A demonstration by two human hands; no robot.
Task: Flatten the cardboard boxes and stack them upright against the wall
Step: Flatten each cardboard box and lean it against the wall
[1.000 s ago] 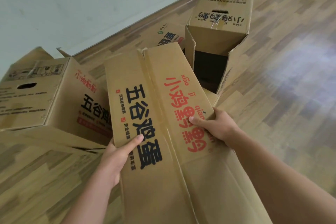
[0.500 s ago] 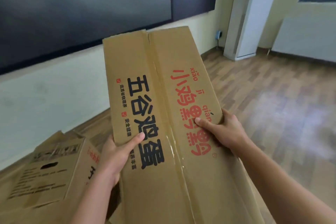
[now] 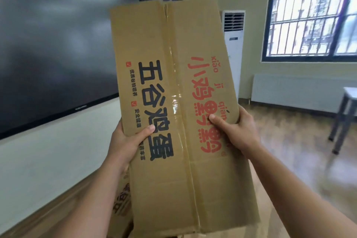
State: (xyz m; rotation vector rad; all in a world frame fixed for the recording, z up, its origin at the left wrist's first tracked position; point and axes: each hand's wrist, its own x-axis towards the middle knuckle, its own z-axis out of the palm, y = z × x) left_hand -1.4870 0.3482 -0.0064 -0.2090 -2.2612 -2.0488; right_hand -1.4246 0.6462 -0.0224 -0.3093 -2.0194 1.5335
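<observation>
I hold a flattened brown cardboard box (image 3: 173,44) upright in front of me, with black characters on its left panel and red characters on its right, and clear tape down the middle seam. My left hand (image 3: 125,141) grips its left edge, thumb on the front face. My right hand (image 3: 237,131) grips its right edge, thumb on the red print. Part of another printed cardboard box (image 3: 121,199) shows low down behind the held one, mostly hidden.
A large dark screen (image 3: 58,44) hangs on the pale wall (image 3: 48,160) to my left. A white standing air conditioner (image 3: 233,44) is in the far corner, a barred window (image 3: 313,13) and radiator (image 3: 297,91) on the right wall. A table leg (image 3: 342,120) stands at right on the wooden floor (image 3: 289,160).
The box has been lifted up from the floor, held by both hands the same way. My view has swung up from the floor boxes to the wall, screen and window.
</observation>
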